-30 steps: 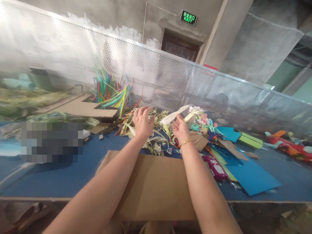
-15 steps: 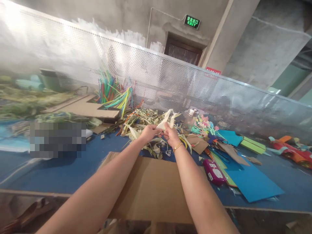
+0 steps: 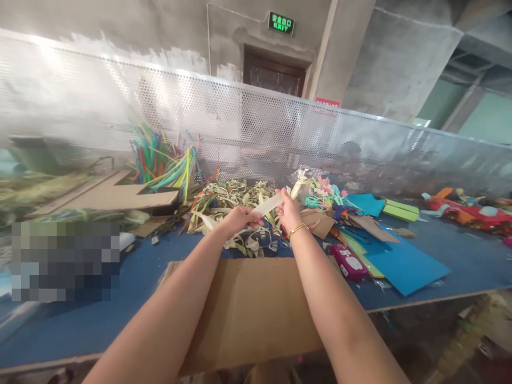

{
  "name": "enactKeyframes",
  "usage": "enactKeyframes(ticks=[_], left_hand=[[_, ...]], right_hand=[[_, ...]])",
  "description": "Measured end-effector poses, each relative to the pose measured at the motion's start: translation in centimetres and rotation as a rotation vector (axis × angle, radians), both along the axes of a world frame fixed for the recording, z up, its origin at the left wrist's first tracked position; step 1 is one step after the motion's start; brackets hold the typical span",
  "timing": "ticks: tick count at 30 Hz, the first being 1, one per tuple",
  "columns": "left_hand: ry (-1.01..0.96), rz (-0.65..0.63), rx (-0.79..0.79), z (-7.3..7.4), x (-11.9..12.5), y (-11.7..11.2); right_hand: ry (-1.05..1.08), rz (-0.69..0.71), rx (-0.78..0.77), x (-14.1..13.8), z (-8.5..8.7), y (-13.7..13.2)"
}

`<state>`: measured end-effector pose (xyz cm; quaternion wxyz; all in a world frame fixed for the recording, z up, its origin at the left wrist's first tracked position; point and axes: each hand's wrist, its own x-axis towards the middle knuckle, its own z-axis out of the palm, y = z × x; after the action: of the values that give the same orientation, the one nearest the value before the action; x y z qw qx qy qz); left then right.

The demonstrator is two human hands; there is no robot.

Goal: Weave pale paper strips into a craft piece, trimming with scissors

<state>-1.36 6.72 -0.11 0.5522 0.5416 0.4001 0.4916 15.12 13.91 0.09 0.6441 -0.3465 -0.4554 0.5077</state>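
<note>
A pale, flat strip of dried husk or leaf (image 3: 267,205) is stretched between my two hands above the table. My left hand (image 3: 239,221) pinches its left end. My right hand (image 3: 288,211), with a gold bracelet at the wrist, grips it farther right, and a loose end sticks up past the fingers. Beneath and behind the hands spreads a tangled heap of similar pale green strips (image 3: 236,193). Under my forearms a brown cardboard sheet (image 3: 256,309) lies at the table's near edge.
Colourful pipe cleaners (image 3: 160,160) stand at the back left beside cut cardboard (image 3: 96,196). To the right are a clear jar (image 3: 303,184), pink and teal paper flowers (image 3: 326,192), a purple case (image 3: 349,261) and blue card (image 3: 408,266). A perforated metal screen (image 3: 224,122) borders the back.
My hands have moved apart, pulling the pale strip out straight between them. The view has turned to the right.
</note>
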Motion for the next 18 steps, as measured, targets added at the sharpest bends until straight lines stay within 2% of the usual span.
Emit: enactKeyframes(ticks=[3,8,10,12,14,16,18], left_hand=[[0.024,-0.033,-0.055,0.0,-0.3,0.1],[0.024,-0.011,-0.113,0.0,-1.3,0.6],[-0.074,0.09,-0.126,0.3,-1.8,0.8],[-0.241,0.284,-0.119,0.6,-2.4,1.1],[-0.439,0.461,-0.137,0.7,-3.1,1.4],[-0.612,0.478,-0.204,0.7,-3.7,1.8],[-0.698,0.455,-0.229,0.5,-4.1,2.0]], right_hand=[[0.004,-0.011,0.001,0.0,-0.2,0.2],[0.047,0.011,0.043,-0.2,0.2,0.5],[0.049,-0.005,0.062,-0.1,0.5,0.5],[0.032,-0.051,0.079,0.1,0.7,0.5],[-0.056,-0.108,0.08,0.1,0.6,0.4],[-0.243,-0.151,0.081,-0.4,0.3,0.0],[-0.512,-0.129,0.14,-1.3,-0.2,-0.8]])
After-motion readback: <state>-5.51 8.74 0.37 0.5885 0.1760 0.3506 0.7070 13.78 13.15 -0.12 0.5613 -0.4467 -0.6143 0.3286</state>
